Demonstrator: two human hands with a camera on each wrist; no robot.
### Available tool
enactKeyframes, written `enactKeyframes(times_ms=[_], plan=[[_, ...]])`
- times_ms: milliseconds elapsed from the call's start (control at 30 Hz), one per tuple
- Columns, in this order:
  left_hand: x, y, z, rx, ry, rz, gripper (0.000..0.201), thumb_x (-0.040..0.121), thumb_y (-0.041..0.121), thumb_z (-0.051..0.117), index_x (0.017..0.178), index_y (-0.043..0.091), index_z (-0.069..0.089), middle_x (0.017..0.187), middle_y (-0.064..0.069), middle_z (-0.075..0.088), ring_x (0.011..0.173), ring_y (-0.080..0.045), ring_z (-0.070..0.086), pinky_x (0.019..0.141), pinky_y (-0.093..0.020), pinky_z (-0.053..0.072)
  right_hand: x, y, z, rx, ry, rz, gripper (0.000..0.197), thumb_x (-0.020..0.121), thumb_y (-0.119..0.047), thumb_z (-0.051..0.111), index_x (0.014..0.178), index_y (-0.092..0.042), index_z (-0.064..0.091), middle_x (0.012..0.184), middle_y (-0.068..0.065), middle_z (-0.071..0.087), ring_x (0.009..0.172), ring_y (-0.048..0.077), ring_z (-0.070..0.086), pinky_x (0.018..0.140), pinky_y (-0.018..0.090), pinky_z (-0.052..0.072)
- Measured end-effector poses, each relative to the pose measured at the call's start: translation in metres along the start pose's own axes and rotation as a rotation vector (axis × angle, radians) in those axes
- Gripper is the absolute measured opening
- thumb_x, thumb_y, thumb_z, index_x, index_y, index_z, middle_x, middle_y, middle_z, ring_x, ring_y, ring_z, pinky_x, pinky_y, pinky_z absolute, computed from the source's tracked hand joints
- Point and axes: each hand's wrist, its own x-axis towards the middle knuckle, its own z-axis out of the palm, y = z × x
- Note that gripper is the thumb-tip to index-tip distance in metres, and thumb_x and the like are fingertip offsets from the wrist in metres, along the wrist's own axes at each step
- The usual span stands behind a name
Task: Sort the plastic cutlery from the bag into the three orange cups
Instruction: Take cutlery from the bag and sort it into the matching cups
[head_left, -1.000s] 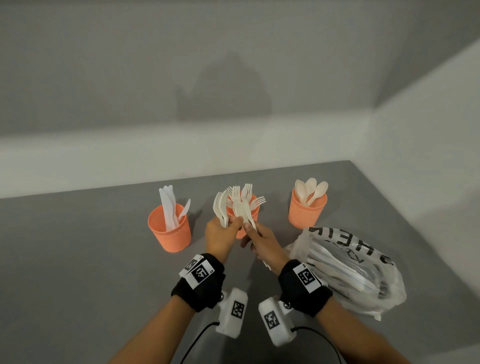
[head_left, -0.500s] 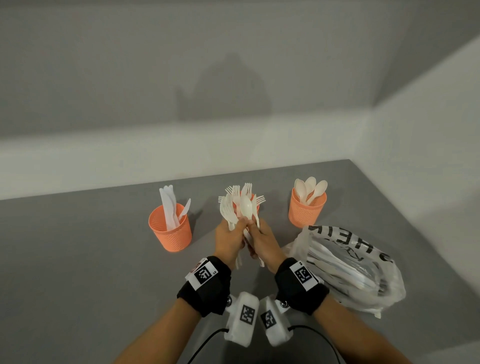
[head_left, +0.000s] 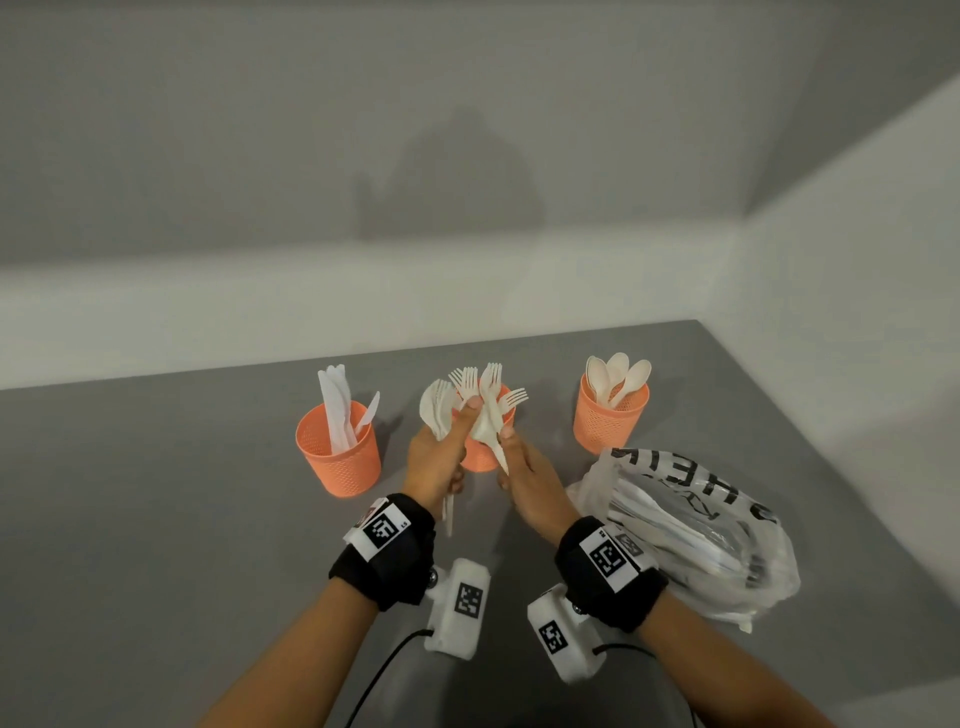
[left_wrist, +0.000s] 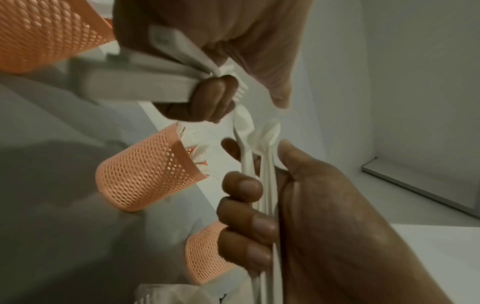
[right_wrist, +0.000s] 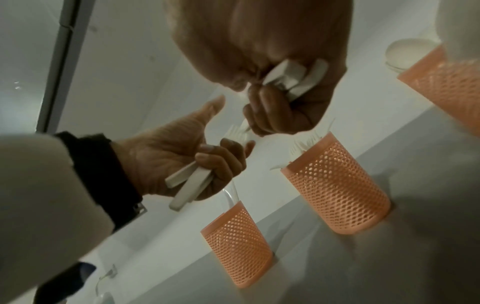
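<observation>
Three orange mesh cups stand in a row: the left cup (head_left: 340, 457) holds knives, the middle cup (head_left: 480, 457) holds forks, and the right cup (head_left: 613, 421) holds spoons. My left hand (head_left: 452, 431) grips a bundle of white cutlery (head_left: 435, 408), spoons and forks, in front of the middle cup. Its fingers (left_wrist: 244, 207) curl round the handles. Just right of it, my right hand (head_left: 511, 452) grips a few white pieces (head_left: 488, 428) by their handles (right_wrist: 293, 76). The plastic bag (head_left: 691, 530) with more cutlery lies at the right.
The grey table (head_left: 156, 519) ends at a pale wall behind the cups and on the right. The bag sits close to my right wrist. Bare tabletop lies to the left of the knife cup.
Both hands stayed in front of the middle cup. They have drawn slightly apart, and the right hand now holds its pieces tilted away from the left hand's bundle.
</observation>
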Motion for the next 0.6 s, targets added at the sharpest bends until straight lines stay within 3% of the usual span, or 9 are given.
enactKeyframes(times_ms=[67, 167, 200, 300, 367, 433, 533, 600], plan=[[-0.003, -0.002, 0.003, 0.012, -0.039, -0.017, 0.032, 0.086, 0.044, 0.059, 0.075, 0.014, 0.055, 0.045, 0.006, 0.037, 0.032, -0.005, 0.028, 0.035, -0.016, 0.024, -0.007, -0.004, -0.003, -0.107, -0.053, -0.02, 0.03, 0.102, -0.034, 0.025, 0.076, -0.039, 0.04, 0.066, -0.013, 0.043, 0.062, 0.003, 0.042, 0.066, 0.022, 0.035], [-0.006, -0.003, 0.008, 0.05, -0.022, 0.009, 0.017, 0.089, 0.022, 0.058, 0.092, 0.005, 0.058, 0.052, 0.001, 0.045, 0.03, -0.004, 0.032, 0.033, -0.016, 0.025, -0.01, -0.005, -0.009, -0.13, -0.112, 0.026, 0.029, 0.102, -0.024, 0.028, 0.087, -0.012, 0.05, 0.066, -0.003, 0.045, 0.059, 0.01, 0.042, 0.068, 0.032, 0.038], [-0.006, -0.003, 0.01, 0.08, 0.003, 0.031, 0.015, 0.089, 0.015, 0.057, 0.098, 0.003, 0.059, 0.055, -0.001, 0.047, 0.03, -0.003, 0.035, 0.033, -0.015, 0.027, -0.01, -0.006, -0.011, -0.098, -0.128, 0.056, 0.028, 0.101, -0.021, 0.029, 0.09, -0.008, 0.051, 0.066, -0.001, 0.046, 0.058, 0.012, 0.043, 0.065, 0.032, 0.04], [-0.008, -0.002, 0.019, 0.223, 0.011, 0.177, 0.018, 0.086, 0.01, 0.057, 0.104, 0.003, 0.06, 0.065, -0.001, 0.054, 0.046, -0.006, 0.045, 0.042, -0.017, 0.034, -0.013, -0.014, -0.021, 0.085, -0.127, 0.116, 0.023, 0.098, -0.012, 0.03, 0.086, -0.017, 0.049, 0.069, 0.005, 0.05, 0.059, 0.013, 0.048, 0.058, 0.023, 0.045], [-0.012, 0.002, 0.028, 0.262, -0.063, 0.279, 0.014, 0.087, 0.015, 0.059, 0.099, 0.008, 0.06, 0.065, 0.002, 0.055, 0.05, -0.006, 0.046, 0.044, -0.016, 0.035, -0.014, -0.026, -0.031, 0.174, -0.125, 0.104, 0.022, 0.099, -0.012, 0.03, 0.095, -0.016, 0.051, 0.07, 0.003, 0.049, 0.059, 0.011, 0.047, 0.055, 0.02, 0.043], [-0.017, 0.011, 0.035, 0.165, -0.168, 0.287, 0.013, 0.092, 0.023, 0.056, 0.082, 0.015, 0.057, 0.048, 0.011, 0.048, 0.038, -0.002, 0.04, 0.038, -0.013, 0.031, -0.012, -0.038, -0.045, 0.195, -0.127, 0.089, 0.024, 0.098, -0.01, 0.029, 0.099, -0.01, 0.052, 0.067, 0.002, 0.046, 0.056, 0.009, 0.043, 0.054, 0.02, 0.039], [-0.007, 0.02, 0.035, 0.014, -0.25, 0.166, 0.034, 0.096, 0.031, 0.048, 0.067, 0.014, 0.045, 0.039, 0.008, 0.036, 0.033, -0.006, 0.032, 0.035, -0.017, 0.027, -0.003, -0.051, -0.07, 0.165, -0.086, 0.109, 0.026, 0.092, 0.001, 0.026, 0.086, -0.009, 0.049, 0.061, 0.002, 0.041, 0.049, 0.008, 0.04, 0.048, 0.017, 0.038], [0.009, 0.018, 0.03, -0.034, -0.24, 0.079, 0.035, 0.099, 0.027, 0.043, 0.068, 0.01, 0.044, 0.04, 0.005, 0.036, 0.035, -0.008, 0.034, 0.037, -0.018, 0.03, 0.004, -0.057, -0.09, 0.194, -0.036, 0.128, 0.025, 0.089, 0.004, 0.025, 0.094, -0.004, 0.048, 0.06, 0.004, 0.044, 0.055, 0.013, 0.044, 0.049, 0.019, 0.041]])
